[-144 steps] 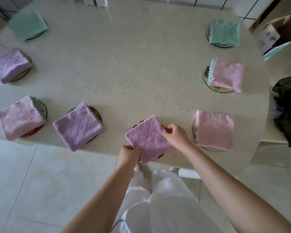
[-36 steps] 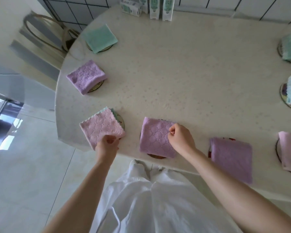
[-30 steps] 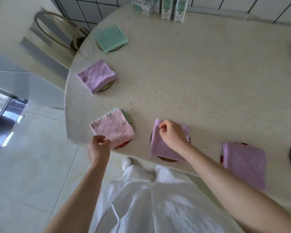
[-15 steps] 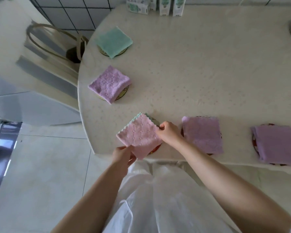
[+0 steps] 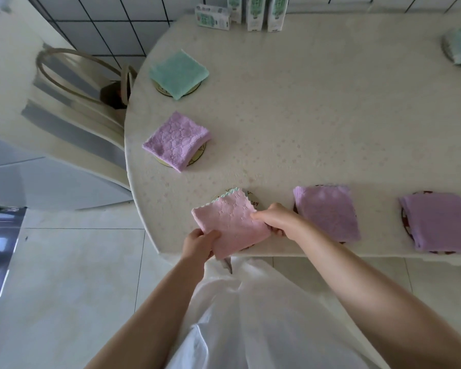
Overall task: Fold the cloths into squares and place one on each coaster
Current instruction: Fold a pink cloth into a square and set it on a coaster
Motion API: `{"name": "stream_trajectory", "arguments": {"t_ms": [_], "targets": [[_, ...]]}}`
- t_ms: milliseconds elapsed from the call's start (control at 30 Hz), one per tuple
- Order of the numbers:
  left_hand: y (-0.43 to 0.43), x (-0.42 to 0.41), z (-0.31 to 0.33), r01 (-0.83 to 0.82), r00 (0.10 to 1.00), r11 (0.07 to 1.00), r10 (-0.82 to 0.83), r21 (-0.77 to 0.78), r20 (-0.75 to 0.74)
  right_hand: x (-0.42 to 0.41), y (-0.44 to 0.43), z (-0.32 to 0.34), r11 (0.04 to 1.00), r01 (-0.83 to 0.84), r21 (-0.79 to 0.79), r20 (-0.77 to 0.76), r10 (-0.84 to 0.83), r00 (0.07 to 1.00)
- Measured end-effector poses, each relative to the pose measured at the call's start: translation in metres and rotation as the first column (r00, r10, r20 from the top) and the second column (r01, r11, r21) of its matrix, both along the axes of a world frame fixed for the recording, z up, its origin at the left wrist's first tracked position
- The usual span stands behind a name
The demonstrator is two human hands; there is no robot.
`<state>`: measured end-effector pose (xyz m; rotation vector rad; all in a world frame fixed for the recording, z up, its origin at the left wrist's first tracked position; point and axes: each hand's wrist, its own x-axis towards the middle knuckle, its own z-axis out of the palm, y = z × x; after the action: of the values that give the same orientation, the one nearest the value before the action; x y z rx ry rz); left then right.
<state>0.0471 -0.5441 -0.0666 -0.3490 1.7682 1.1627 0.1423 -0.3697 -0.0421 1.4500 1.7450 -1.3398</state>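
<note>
both hands have moved onto the pink cloth [image 5: 230, 225] at the table's [image 5: 317, 129] near edge. the left hand [image 5: 198, 242] pinches its near corner, and the right hand [image 5: 278, 221] is clamped on its right edge. the folded cloth sits tilted, half over its coaster [image 5: 246, 199] and overhanging the table rim, so it seems to be getting squared up. a second earlier, the right hand pressed the purple cloth [image 5: 326, 211] alongside, which now lies alone on its own coaster. other folded cloths already rest on coasters, so the task looks nearly done.
</note>
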Motion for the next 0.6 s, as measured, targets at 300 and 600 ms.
{"name": "stream_trajectory", "arguments": {"t_ms": [300, 600], "targets": [[0.01, -0.026, 0.009, 0.168, 0.961, 0.985, -0.174, -0.043, -0.214, 0.023, -0.006, -0.014, 0.985, 0.17, -0.013, -0.312, -0.166, 0.935], [0.021, -0.023, -0.003, 0.257, 0.894, 0.948, -0.307, -0.19, -0.325, 0.037, -0.009, -0.037, 0.981, -0.049, 0.186, -0.153, 0.078, 0.985]]}}
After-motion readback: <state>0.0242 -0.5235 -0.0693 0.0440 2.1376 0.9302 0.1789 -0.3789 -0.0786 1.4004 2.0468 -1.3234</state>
